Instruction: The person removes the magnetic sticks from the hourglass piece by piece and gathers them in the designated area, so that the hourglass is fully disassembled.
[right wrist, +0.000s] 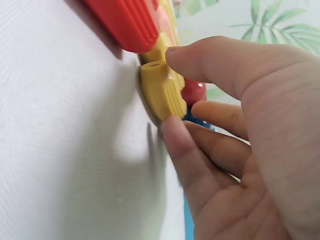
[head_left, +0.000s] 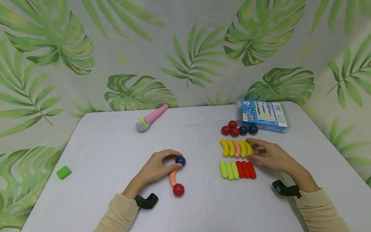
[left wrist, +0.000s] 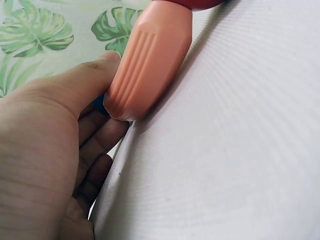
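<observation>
My left hand [head_left: 156, 166] pinches a dark blue ball [head_left: 181, 161] between thumb and fingers at one end of a curved orange rod [head_left: 172, 178]. At the rod's near end sits a red ball [head_left: 178, 189]. In the left wrist view the grooved orange rod [left wrist: 150, 65] covers most of the blue ball. On the right, my right hand [head_left: 269, 154] has thumb and fingertips at the two ends of the rightmost yellow curved rod [head_left: 248, 149]. That yellow rod [right wrist: 162, 92] appears between the fingertips in the right wrist view, and it is last in a row of curved rods.
Red balls [head_left: 225, 130] and blue balls [head_left: 253, 129] stand before a clear plastic box [head_left: 265, 116] with a blue label. Straight light-green rods [head_left: 229, 170] and red rods [head_left: 245, 169] lie nearer. A pink microphone [head_left: 152, 117] and a green block [head_left: 63, 172] lie farther left.
</observation>
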Demonstrator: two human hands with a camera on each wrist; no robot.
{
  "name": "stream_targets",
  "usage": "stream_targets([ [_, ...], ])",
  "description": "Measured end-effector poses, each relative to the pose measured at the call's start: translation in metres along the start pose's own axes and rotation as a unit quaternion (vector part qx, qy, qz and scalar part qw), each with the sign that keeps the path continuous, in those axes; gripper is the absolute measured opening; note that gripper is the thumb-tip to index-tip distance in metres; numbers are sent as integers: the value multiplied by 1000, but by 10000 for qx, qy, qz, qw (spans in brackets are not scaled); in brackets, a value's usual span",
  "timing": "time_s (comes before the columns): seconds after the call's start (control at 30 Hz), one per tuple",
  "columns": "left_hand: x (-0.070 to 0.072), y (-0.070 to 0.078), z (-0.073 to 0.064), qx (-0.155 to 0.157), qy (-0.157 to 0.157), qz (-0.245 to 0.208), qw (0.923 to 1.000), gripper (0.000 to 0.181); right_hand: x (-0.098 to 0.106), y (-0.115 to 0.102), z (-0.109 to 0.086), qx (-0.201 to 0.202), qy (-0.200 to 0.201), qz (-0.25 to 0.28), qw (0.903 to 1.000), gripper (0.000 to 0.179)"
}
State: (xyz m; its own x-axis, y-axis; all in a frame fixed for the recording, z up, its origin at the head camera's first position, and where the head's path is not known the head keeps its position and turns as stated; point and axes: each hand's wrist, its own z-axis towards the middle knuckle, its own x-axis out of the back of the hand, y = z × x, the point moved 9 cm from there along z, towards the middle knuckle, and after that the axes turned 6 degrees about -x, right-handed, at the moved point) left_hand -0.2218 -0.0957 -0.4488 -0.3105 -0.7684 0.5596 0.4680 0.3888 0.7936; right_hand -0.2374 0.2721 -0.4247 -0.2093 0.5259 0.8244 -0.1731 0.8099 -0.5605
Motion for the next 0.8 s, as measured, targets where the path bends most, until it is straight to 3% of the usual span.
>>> stream_targets([
  [0.2, -1, 4, 1, -266, -26, 73, 9996, 32, 11, -24, -3, 588, 621, -221, 9961, 57],
  [0.37, -4, 12, 0, -641, -267, 228, 9973, 38, 0, -70, -8, 1351, 1023, -67, 9855, 55],
  [0.53, -6, 17, -2, -842, -494, 449, 9942, 47, -32, -119, -13, 1839, 722, 29, 9803, 47],
  [0.7, -8, 17, 1, -901, -598, 357, 9935, 42, -65, -153, -14, 1711, 183, -114, 9850, 48],
  [0.8, -8, 14, 2, -780, -577, 282, 9949, 40, -76, -165, -12, 1609, 107, -374, 9862, 46],
])
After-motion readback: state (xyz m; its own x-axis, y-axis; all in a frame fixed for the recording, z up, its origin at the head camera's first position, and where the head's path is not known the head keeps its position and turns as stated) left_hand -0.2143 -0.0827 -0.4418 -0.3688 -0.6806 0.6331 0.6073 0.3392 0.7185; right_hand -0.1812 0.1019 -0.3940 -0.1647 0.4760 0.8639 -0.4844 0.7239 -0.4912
